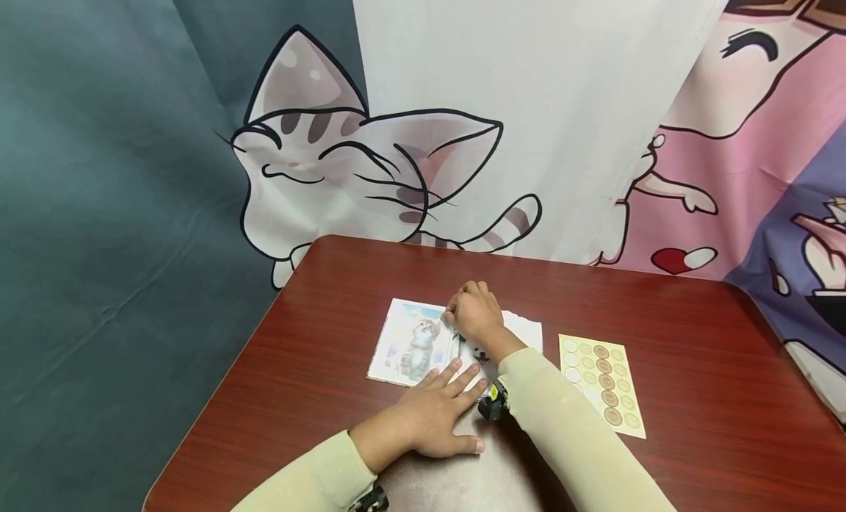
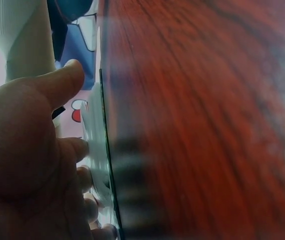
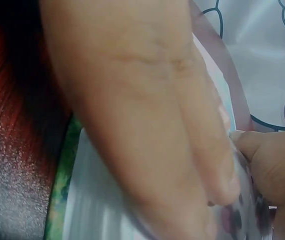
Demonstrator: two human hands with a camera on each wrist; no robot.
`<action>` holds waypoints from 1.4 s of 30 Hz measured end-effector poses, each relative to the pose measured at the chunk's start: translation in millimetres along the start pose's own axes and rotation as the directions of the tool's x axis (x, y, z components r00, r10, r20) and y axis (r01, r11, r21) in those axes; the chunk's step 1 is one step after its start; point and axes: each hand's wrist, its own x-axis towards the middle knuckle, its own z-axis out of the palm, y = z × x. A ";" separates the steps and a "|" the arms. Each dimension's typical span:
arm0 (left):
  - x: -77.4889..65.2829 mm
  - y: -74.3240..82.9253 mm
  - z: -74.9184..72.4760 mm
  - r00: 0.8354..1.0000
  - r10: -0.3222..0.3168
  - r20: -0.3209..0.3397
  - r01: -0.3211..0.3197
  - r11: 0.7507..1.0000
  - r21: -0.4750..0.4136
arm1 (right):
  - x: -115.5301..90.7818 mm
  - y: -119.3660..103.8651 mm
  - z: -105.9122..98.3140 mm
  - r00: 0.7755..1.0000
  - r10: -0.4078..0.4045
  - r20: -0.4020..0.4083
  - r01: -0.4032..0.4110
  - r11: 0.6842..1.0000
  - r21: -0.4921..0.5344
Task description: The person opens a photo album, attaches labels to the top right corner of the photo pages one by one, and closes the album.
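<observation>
An open book (image 1: 390,350) lies on the table, a fluffy kitten picture (image 1: 419,347) on its left page. Part of a black-and-white panda face (image 1: 481,354) shows on the white right page (image 1: 525,332). My left hand (image 1: 432,420) is spread over the lower edge near the middle fold, fingers straight and thumb out to the right. My right hand (image 1: 476,314) is at the top of the fold, fingers bent down onto the pages. What its fingertips do is hidden, so I cannot tell whether they pinch a page. In the right wrist view, its fingers (image 3: 132,115) cover most of the pages.
Right of the book lies a cream sheet of round stickers (image 1: 601,383), some brown, some pale. The red-brown wooden table (image 1: 277,380) has rounded far corners. Behind it hangs a curtain (image 1: 562,78) with cartoon cats. Each wrist wears a small dark camera.
</observation>
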 end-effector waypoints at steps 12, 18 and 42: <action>4.4 0.2 -0.1 1.000 0.000 0.014 0.000 1.000 0.005 | -11.6 9.3 -4.1 0.998 -0.020 -0.060 0.025 0.995 0.095; 7.5 -1.0 -0.6 0.999 -0.004 0.033 0.005 1.000 -0.020 | -29.0 25.6 -15.3 0.988 -0.027 -0.154 0.053 0.985 0.163; 6.9 -0.4 -5.8 0.997 -0.004 -0.072 -0.002 0.997 -0.083 | -89.9 54.3 -42.0 0.944 -0.108 -0.310 0.185 0.955 0.232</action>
